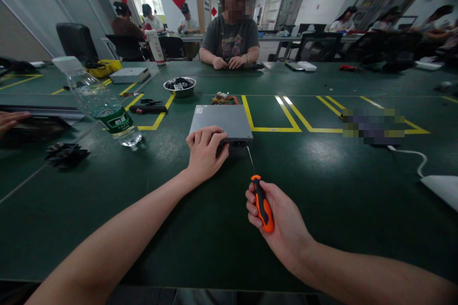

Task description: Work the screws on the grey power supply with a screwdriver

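A flat grey metal computer power supply [223,119] lies on the green table, its bundle of coloured cables [225,99] at the far side. My left hand [207,150] grips its near left edge, fingers on top and thumb at the front face. In my right hand [272,212] is a screwdriver [263,205] with an orange and black handle, the fingers wrapped round it. The shaft points up and away, its tip by the near right corner of the power supply, beside the socket. Whether the tip touches a screw I cannot tell.
A water bottle [114,116] stands to the left, near a black part [66,155] and another person's hand [12,121]. Behind are a metal bowl [180,86] of small parts and a grey box [129,75]. A person [231,40] sits opposite. A white cable [411,151] lies at right.
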`<state>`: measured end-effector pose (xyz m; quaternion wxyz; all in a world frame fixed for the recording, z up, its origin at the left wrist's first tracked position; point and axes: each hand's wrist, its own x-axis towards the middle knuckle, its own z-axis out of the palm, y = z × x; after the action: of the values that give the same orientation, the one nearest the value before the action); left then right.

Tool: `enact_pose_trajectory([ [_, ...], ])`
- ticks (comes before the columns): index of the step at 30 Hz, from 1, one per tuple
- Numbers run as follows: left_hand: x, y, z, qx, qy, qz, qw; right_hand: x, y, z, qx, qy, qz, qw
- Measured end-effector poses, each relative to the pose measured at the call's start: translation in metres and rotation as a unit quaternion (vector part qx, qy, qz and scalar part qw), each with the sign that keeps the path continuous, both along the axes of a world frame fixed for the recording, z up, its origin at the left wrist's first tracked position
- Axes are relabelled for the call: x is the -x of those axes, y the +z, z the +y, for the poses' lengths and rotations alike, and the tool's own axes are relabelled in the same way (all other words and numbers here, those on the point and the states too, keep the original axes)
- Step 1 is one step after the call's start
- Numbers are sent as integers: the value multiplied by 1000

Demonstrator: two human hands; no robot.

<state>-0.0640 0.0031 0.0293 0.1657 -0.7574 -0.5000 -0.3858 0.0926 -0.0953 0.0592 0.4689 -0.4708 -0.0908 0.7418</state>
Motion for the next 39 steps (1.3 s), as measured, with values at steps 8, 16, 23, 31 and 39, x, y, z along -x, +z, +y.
enact_pose_trajectory([
  [8, -1, 1, 0, 2, -3, -2, 1000, 0, 0, 2, -13, 6, 5, 1000],
  [16, 0, 1, -1, 6, -6, -6, 1000, 0, 0, 2, -15, 1, -4, 1000],
  [23, 0, 1, -1, 10, -10, -12, 1000, 0, -1, 2, -16, 2, -3, 1000],
  [31, -1, 1, -1, 9, -7, -10, 1000, -1, 5, 2, -48, -1, -19, 999],
  [39, -1, 1, -1, 9, -8, -4, 1000, -3, 10, 4, -9, 42, -4, 999],
])
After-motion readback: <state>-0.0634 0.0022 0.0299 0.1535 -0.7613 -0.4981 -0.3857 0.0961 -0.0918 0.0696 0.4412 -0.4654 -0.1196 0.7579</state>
